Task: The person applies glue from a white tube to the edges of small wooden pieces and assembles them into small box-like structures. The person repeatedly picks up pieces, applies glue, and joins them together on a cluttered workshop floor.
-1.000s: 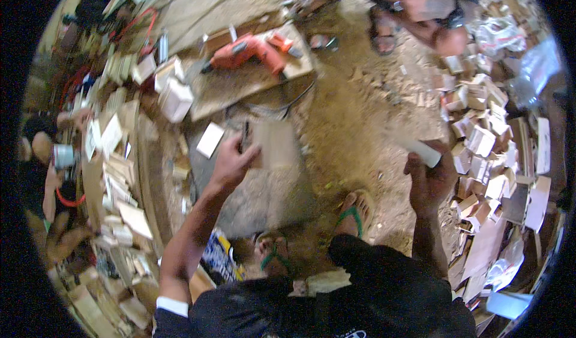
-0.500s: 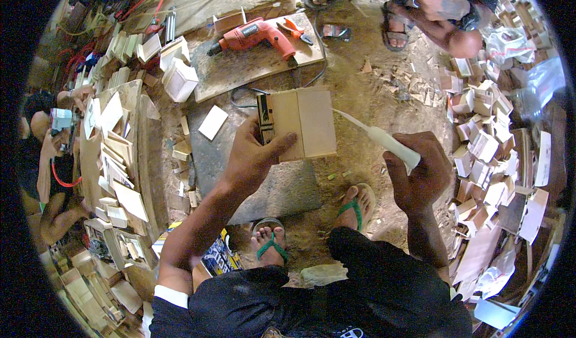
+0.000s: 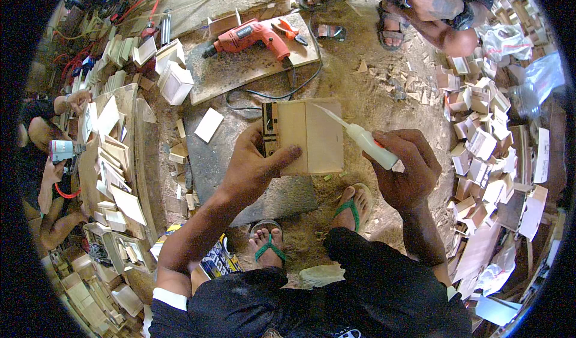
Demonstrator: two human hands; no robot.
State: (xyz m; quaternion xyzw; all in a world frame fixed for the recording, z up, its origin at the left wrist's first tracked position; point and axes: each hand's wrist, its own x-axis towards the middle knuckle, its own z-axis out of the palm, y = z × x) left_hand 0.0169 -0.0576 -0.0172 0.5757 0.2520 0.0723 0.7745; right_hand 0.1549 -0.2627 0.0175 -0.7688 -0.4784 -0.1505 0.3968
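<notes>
left hand (image 3: 247, 162) partly covers wooden piece (image 3: 315, 147), right hand (image 3: 409, 171) partly covers white bottle (image 3: 367, 142).

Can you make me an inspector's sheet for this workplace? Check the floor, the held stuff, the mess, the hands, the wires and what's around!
Surface: dusty brown ground, with a dark board lying on it.
Held things: a pale wooden piece and a whitish bottle; whether the nozzle touches the wood, I can't tell.
Clutter: a drill and pliers on a wooden board; piled wood pieces at the right.
Hands: left hand grips the wooden piece; right hand grips the bottle.
Cables: a black cord curves past the wooden board.
Surroundings: one person at upper right, another at far left with a tool.
</notes>
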